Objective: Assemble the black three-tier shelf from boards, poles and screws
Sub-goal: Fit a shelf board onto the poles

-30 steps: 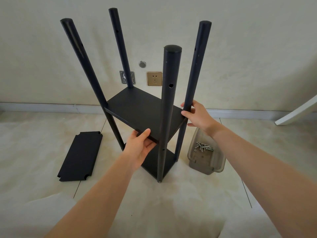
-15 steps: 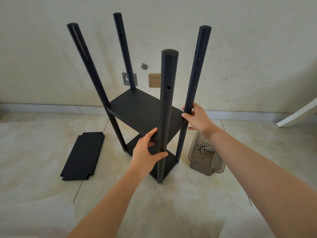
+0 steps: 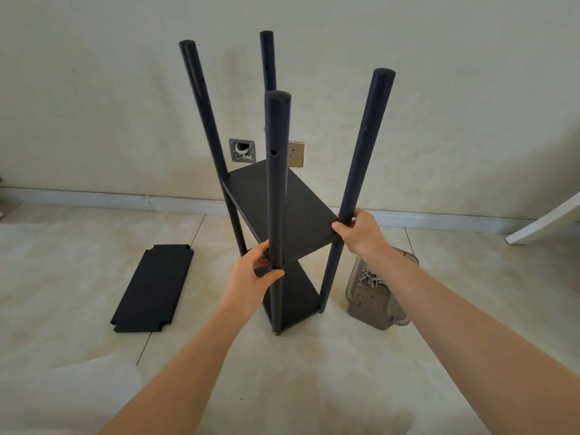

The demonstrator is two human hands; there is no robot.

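The black shelf frame stands upright on the floor, with several poles rising from a bottom board (image 3: 298, 306). A middle board (image 3: 276, 208) sits between the poles. My left hand (image 3: 251, 277) grips the near pole (image 3: 276, 183) at the middle board's front corner, thumb and fingers curled round it. My right hand (image 3: 361, 230) grips the right pole (image 3: 364, 146) at the board's right corner. A loose third board (image 3: 152, 288), with notched corners, lies flat on the floor to the left. Screws (image 3: 370, 277) lie in a clear plastic box (image 3: 370, 312) on the right.
The wall (image 3: 125, 105) with a skirting board runs close behind the frame, bearing a gold socket (image 3: 296, 153) and an open metal wall box (image 3: 242, 150). A white slanted leg (image 3: 546, 221) enters at the far right. Pale tiled floor (image 3: 282, 387) spreads in front.
My left hand moved from the middle board's front edge to the near pole and now grips it. The frame has turned, and the view has shifted so it sits further right.
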